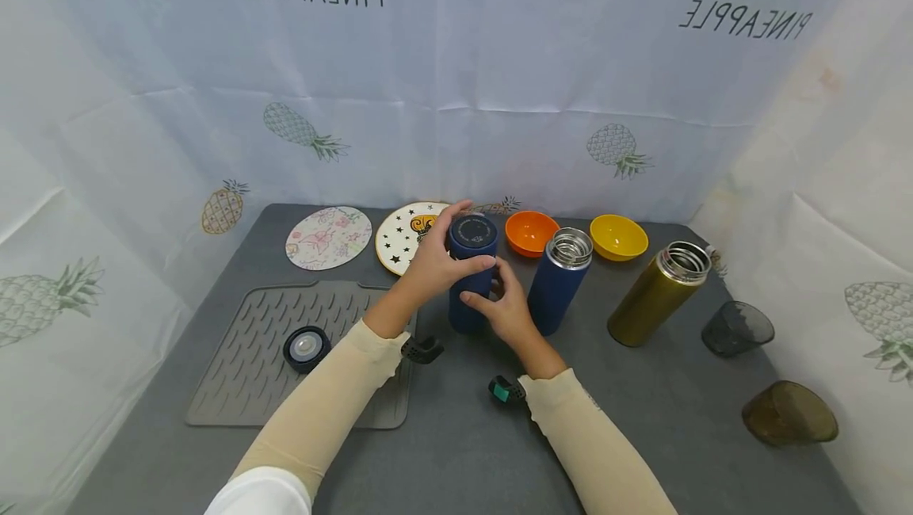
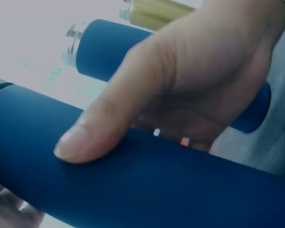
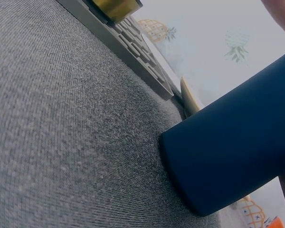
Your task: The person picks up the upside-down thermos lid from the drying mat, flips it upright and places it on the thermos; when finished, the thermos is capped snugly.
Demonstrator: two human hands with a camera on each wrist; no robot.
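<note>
Curtain (image 1: 464, 55) says PINEAPPLE backwards; the print atop this navy bottle (image 1: 467, 281) is too tiny to read. Left hand (image 1: 433, 261) has fingers curled round its upper end, right hand (image 1: 510, 307) grips lower, bottle on the grey table (image 1: 456, 444).

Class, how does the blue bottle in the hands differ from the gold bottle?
The blue bottle has a dark, closed top; the gold bottle has an open metal mouth. The left hand and right hand hold the blue bottle; the gold bottle stands untouched. Both are cylindrical.
</note>
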